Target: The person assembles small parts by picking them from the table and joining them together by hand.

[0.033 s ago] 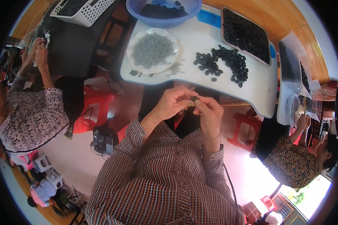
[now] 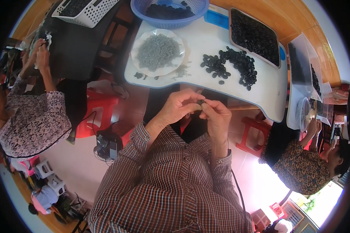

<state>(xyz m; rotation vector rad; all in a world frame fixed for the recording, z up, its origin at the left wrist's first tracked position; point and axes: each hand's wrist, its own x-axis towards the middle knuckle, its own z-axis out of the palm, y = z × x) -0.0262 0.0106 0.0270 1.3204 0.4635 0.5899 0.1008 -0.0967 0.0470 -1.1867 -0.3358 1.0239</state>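
Note:
In front of my body, just off the table's near edge, my left hand (image 2: 181,105) and my right hand (image 2: 216,114) meet fingertip to fingertip. Pinched between them is a small dark oval piece (image 2: 200,102), mostly covered by the fingers. It resembles the loose black oval pieces (image 2: 243,68) spread on the white table (image 2: 194,46) ahead of me. To their left, a white scalloped plate (image 2: 136,62) carries a heap of small grey translucent parts (image 2: 158,51). A few dark bits (image 2: 139,75) lie by the plate.
A blue basket (image 2: 169,22) with black pieces stands at the back, beside a tray (image 2: 255,37) full of black ovals. Co-workers sit left (image 2: 35,120) and right (image 2: 303,165). Red stools (image 2: 254,136) and a dark device with cables (image 2: 107,145) are on the floor.

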